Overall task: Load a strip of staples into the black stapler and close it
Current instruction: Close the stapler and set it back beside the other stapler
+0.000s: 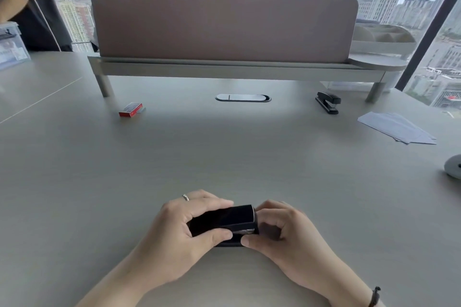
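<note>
- A black stapler (225, 222) sits low at the near edge of the grey desk (224, 152), held between the two hands, its long axis running left to right.
- The left hand (184, 229) is wrapped around the stapler's left half: fingers curl over the far side and top, and the thumb presses the near side. A ring (185, 197) shows on one finger.
- The right hand (282, 229) is closed at the stapler's right end, its thumb tip on the lower front corner and its curled fingers against the end face. A dark bracelet (374, 297) circles that wrist.
- The stapler's top arm lies down over the body; a thin metal edge shows at the right end. Whether staples are inside cannot be told.
- A red staple box (131, 110) lies far off on the desk to the left, well apart from both hands, with a small pale piece touching its right side.
- A second black stapler (328, 104) lies far right near the leg of the desk shelf (224, 70).
- White sheets of paper (399, 129) lie at the right side of the desk.
</note>
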`<state>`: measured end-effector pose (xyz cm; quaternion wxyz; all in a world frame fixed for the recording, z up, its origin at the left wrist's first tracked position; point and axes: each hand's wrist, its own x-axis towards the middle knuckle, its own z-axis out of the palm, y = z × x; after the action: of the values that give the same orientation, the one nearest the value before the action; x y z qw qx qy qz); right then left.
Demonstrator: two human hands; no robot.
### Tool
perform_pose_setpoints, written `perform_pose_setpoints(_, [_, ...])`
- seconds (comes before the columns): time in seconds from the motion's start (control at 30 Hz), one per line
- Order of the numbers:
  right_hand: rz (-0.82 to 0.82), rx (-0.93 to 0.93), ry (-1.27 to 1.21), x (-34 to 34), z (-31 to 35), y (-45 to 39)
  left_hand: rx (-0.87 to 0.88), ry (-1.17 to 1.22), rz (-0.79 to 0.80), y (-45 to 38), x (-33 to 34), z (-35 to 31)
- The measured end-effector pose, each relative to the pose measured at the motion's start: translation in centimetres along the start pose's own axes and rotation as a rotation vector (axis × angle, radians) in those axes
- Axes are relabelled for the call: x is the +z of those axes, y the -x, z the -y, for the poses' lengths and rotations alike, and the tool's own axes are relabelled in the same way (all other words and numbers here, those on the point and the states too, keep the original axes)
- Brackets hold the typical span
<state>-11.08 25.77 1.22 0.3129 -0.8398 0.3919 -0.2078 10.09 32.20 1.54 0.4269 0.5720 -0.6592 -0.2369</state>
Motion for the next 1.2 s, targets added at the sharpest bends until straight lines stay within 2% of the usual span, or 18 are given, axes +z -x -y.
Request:
perform_pose_setpoints(0.27, [-0.051, 0.042, 0.012, 0.10, -0.08, 0.17, -0.039, 0.016, -0.029, 0.30, 0.19, 0.37])
perform_pose_setpoints(0.47, [-0.061, 0.027, -0.284, -0.51, 0.42, 0.72, -0.027, -0.029, -0.032, 0.61, 0.20, 0.52])
perform_pose_setpoints(1.2, [-0.064, -0.021, -0.210, -0.54, 0.63, 0.74, 0.007, -0.076, -0.014, 0.52, 0.37, 0.74])
